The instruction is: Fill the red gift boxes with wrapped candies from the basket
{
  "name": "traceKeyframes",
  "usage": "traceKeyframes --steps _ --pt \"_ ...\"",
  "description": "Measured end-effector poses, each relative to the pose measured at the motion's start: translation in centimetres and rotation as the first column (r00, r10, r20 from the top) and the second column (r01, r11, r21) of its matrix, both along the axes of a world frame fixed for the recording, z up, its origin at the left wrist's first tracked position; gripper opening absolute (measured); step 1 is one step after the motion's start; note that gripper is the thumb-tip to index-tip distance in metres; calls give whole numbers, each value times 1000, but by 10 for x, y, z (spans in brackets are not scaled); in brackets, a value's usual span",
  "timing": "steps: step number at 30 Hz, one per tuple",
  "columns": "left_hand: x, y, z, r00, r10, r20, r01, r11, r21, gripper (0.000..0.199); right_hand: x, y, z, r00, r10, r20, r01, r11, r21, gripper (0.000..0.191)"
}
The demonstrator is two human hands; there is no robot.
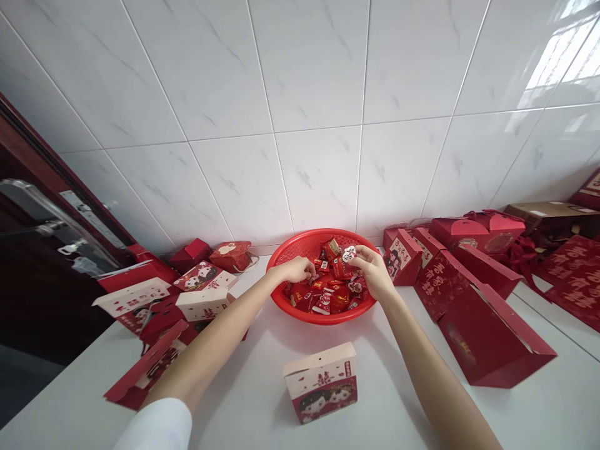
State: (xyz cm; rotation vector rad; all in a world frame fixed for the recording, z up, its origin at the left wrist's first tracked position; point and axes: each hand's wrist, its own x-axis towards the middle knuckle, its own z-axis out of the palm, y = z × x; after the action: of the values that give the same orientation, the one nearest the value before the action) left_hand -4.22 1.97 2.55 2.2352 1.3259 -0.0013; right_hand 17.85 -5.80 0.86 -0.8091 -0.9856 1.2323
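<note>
- While the right hand (pixel 374 270) pinches a white-and-red packet (pixel 349 254), left hand (pixel 296 270) hangs over red basket (pixel 323 319), fingers (pixel 310 269) curled, hold unclear.
- Printed box (pixel 323 384), upright on table (pixel 262 387).

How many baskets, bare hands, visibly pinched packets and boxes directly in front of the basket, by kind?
Baskets: 1 (red basket)
Bare hands: 2 (left hand, right hand)
Visibly pinched packets: 1 (white packet, in the right hand)
Boxes directly in front: 1 (cream-and-red box)
Total: 5
</note>
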Motion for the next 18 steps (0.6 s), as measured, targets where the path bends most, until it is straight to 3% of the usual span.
traceKeyframes --steps 6,8,11,14,18 --pt "16 8 6 974 120 190 -97 987 -127 27 0 -2 3 1000 -11 16 11 1000 -9 23" --pt "21 6 9 916 218 337 -132 957 -260 26 0 -3 5 999 -26 34 26 1000 -11 22" --pt "27 -1 12 754 331 568 -82 905 -418 30 0 -4 6 997 -36 64 38 999 -24 23" --pt "35 -9 15 623 268 735 -35 948 -316 40 -1 -3 5 993 -53 106 60 996 -62 27" --pt "50 -17 15 534 118 837 -183 983 -22 37 -1 -2 3 989 -71 129 83 993 -88 34"
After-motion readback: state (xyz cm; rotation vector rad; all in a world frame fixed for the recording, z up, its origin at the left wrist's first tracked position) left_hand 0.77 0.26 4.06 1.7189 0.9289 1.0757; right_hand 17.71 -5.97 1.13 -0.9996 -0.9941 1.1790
